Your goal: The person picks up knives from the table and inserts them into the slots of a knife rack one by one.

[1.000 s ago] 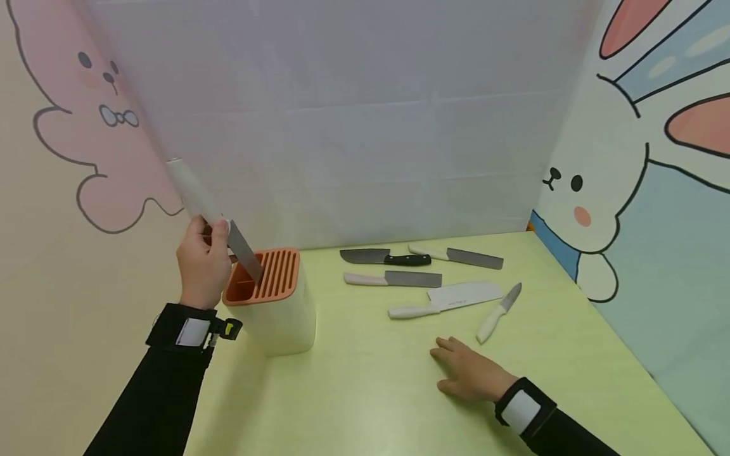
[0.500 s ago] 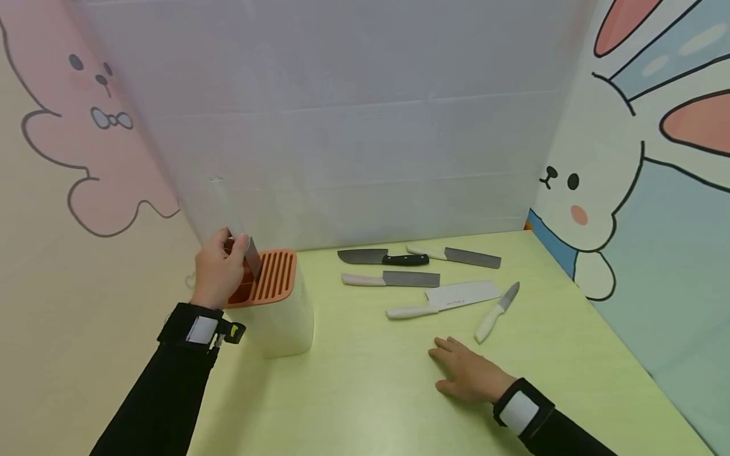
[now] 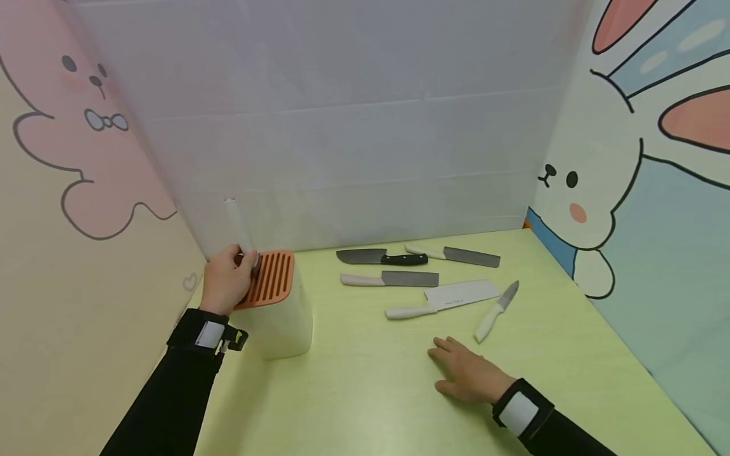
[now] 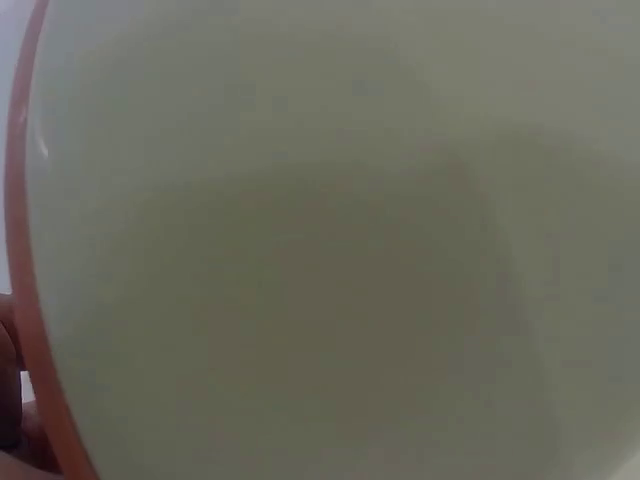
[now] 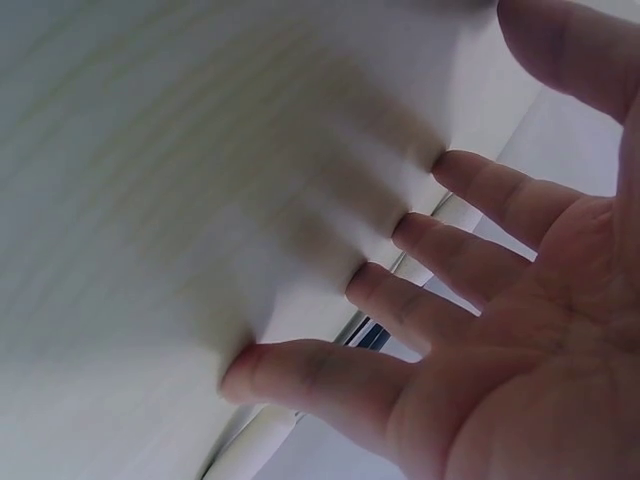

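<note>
Apparently to steady it, the left grip [image 3: 227,280] pinches the knife [image 3: 238,223] about midway, tilted blade-down at the block [image 3: 287,329], frame left, while the right grip [image 3: 472,375] rests spread on the worktop [image 3: 353,399], lower right, perhaps for balance.

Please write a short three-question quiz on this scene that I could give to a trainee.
1. How many knives lie on the table?
2. True or false: the right hand is gripping the small knife.
3. What is the left hand holding at the knife block? A) the black-handled knife; B) the cleaver with the pale blade; C) a white-handled knife.

Key:
1. Five.
2. False; it rests on the table with its fingers spread.
3. C.
</note>
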Action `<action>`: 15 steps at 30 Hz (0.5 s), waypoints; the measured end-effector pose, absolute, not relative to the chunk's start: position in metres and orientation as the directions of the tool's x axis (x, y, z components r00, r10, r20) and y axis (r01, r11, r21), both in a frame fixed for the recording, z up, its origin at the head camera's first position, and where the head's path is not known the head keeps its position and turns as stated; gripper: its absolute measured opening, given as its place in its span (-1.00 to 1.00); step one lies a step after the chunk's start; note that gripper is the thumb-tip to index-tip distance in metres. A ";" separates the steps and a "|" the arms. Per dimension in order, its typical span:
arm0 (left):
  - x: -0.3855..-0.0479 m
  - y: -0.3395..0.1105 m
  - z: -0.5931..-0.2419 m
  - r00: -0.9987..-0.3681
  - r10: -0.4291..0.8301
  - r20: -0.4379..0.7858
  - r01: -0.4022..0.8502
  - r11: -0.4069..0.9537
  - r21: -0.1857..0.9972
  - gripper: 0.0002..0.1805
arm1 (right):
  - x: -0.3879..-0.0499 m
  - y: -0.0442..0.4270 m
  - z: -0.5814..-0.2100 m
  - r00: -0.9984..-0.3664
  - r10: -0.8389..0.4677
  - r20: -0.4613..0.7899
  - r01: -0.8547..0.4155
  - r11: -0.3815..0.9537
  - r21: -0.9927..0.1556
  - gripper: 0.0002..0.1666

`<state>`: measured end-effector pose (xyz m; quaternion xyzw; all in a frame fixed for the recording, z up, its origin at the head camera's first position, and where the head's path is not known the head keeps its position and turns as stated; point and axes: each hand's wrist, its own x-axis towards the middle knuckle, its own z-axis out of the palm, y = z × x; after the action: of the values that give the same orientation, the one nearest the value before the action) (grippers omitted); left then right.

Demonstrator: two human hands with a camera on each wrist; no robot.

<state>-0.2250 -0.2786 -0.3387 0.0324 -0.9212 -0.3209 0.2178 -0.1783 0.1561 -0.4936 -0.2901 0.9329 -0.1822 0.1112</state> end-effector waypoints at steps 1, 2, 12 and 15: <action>-0.226 -0.279 -0.341 -0.899 -0.194 0.392 0.084 0.803 0.591 -0.66 | -0.178 0.156 -0.494 -0.808 -0.581 -0.099 -0.501 0.765 -0.404 -0.31; -0.226 -0.280 -0.342 -0.895 -0.189 0.403 0.089 0.812 0.577 -0.67 | -0.178 0.156 -0.493 -0.809 -0.580 -0.096 -0.501 0.766 -0.402 -0.31; -0.230 -0.277 -0.350 -0.898 -0.204 0.390 0.065 0.815 0.576 -0.66 | -0.177 0.154 -0.495 -0.830 -0.546 -0.109 -0.471 0.793 -0.386 -0.31; -0.233 -0.278 -0.353 -0.897 -0.200 0.394 0.066 0.820 0.568 -0.66 | -0.176 0.153 -0.495 -0.831 -0.547 -0.101 -0.475 0.792 -0.383 -0.31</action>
<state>-0.2327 -0.2775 -0.3529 0.0361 -0.9274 -0.2975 0.2240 -0.1764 0.1534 -0.4950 -0.2717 0.9409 -0.1734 0.1039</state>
